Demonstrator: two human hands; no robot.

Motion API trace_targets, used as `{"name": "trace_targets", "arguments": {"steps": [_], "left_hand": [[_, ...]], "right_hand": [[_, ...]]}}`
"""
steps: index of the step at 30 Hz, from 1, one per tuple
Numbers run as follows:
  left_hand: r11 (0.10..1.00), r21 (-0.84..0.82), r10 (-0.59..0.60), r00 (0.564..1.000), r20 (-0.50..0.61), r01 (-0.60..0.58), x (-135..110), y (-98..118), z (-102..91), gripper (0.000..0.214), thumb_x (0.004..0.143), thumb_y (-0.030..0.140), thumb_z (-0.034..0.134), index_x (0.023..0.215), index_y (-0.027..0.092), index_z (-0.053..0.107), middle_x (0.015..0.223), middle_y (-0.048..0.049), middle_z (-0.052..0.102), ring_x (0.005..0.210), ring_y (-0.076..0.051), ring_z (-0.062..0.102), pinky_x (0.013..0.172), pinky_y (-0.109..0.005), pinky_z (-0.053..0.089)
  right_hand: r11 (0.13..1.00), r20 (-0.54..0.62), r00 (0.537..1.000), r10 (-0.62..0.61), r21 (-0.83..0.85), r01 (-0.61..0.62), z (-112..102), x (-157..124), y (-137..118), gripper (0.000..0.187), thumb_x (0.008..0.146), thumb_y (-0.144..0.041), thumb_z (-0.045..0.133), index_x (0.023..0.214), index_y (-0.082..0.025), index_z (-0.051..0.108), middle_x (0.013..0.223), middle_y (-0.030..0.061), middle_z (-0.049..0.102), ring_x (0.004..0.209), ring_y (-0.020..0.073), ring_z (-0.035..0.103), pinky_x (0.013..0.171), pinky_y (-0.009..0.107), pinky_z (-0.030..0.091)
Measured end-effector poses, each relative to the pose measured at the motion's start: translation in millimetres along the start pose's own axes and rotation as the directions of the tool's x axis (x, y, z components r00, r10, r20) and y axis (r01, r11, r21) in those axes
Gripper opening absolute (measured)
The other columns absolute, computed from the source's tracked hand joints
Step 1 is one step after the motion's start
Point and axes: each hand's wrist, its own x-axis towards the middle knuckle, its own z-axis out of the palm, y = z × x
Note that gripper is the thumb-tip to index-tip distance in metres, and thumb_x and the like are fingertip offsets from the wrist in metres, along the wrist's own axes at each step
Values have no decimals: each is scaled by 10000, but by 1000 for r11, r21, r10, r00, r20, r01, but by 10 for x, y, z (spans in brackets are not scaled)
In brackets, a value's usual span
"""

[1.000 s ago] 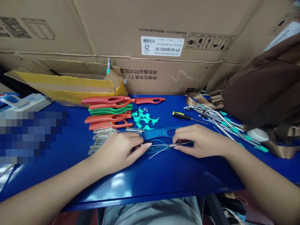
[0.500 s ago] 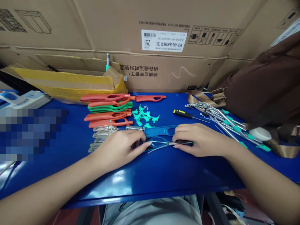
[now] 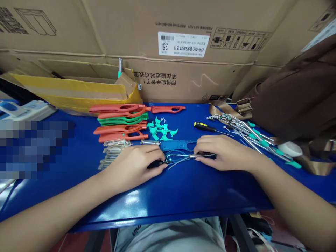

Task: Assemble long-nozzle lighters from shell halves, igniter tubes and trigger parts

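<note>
The right hand [image 3: 225,153] grips a steel rod [image 3: 202,155] between its fingertips, while the curled left hand [image 3: 133,168] closes over thin wires [image 3: 178,159]. Both lie at six o'clock of a blue plastic frame [image 3: 178,145] on the tabletop [image 3: 168,206].

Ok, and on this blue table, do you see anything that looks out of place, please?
One orange-red plastic moulding looks out of place: it lies alone, end to end with the top of the stacked orange-red mouldings, not on the stack. The other pieces in that group lie stacked together.
</note>
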Motion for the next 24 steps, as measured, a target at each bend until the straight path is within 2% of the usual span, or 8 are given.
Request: {"name": "trace_targets", "arguments": {"steps": [9, 17, 24], "left_hand": [[999, -30, -37, 999, 0, 37, 3, 22, -9, 117, 978, 325, 595, 961, 225, 655, 937, 11, 678, 821, -148, 644, 696, -265, 448], [983, -144, -113, 993, -14, 110, 24, 37, -15, 76, 942, 286, 630, 940, 214, 657, 851, 11, 641, 682, -119, 566, 627, -250, 412], [991, -101, -93, 996, -11, 92, 13, 46, -12, 56, 939, 265, 634, 957, 215, 653, 909, -4, 665, 813, -159, 613, 711, -275, 444]], "right_hand": [[1000, -33, 999, -5, -10, 5, 6, 6, 3, 87, 974, -282, 608, 992, -216, 661, 943, 30, 680, 912, 188, 609, 772, 306, 442], [1000, -13, 1000, -1, 0, 1, -2, 2, 10, 88, 975, -283, 608, 994, -215, 661, 950, 31, 681, 917, 189, 608, 778, 313, 451], [997, -6, 1000, -10, 74, 10, -13, 3, -26, 128, 1001, -274, 563, 978, -207, 669, 951, 30, 685, 911, 175, 617, 785, 298, 448]]}}
